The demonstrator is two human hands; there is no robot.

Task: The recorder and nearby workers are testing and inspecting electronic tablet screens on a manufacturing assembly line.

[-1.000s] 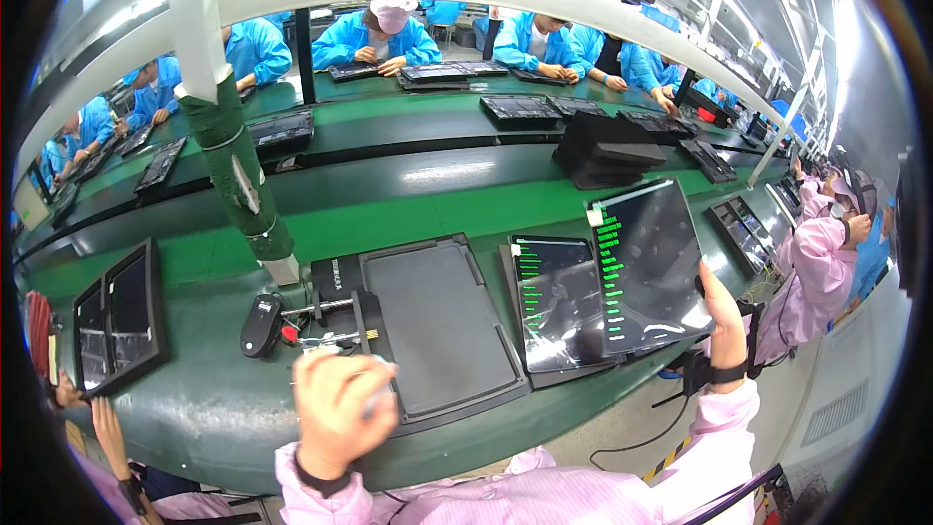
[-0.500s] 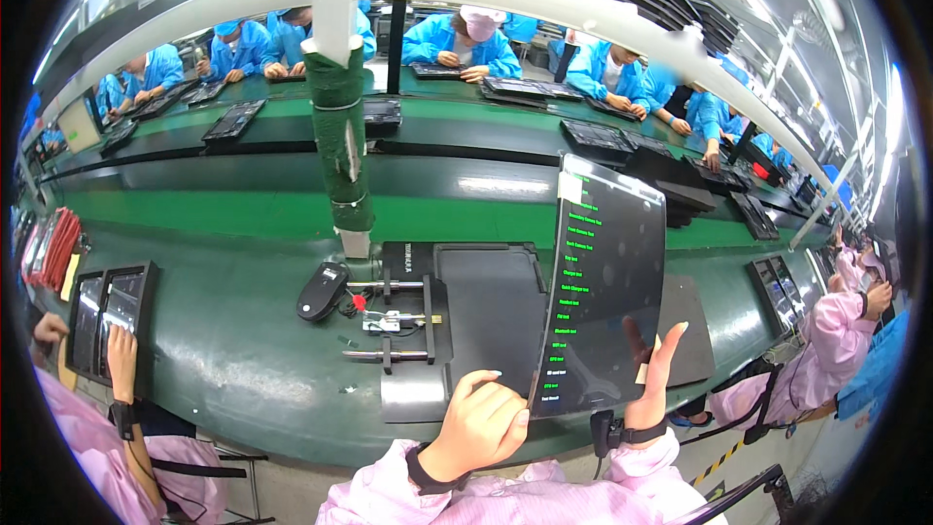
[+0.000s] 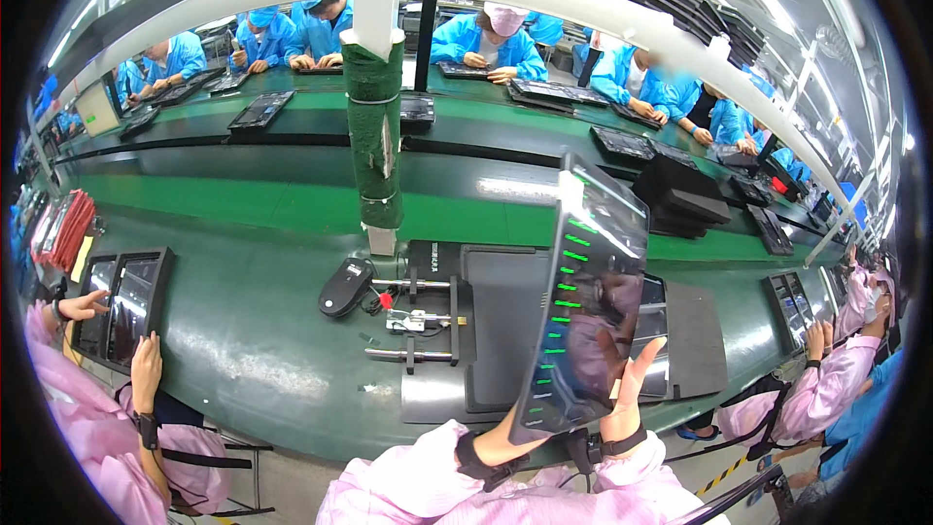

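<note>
Hands: our left hand and right hand clamp the panel from below.
Panel: dark, glossy, tilted upright, green marks along its left edge.
Tray: grey, holds nothing we can see.

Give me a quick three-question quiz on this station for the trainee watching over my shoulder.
1. True or false: the dark glossy panel lies flat on the black fixture mat.
2. Which hand shows open fingers along the panel's lower right edge: left or right?
3. What stands nearest the black handheld scanner: A) green-wrapped post, B) stack of black trays, C) the neighbour's tablet?

Key
1. False: it is lifted and tilted, held by both hands.
2. Right hand; the left hand is mostly hidden behind the panel.
3. A.
</note>
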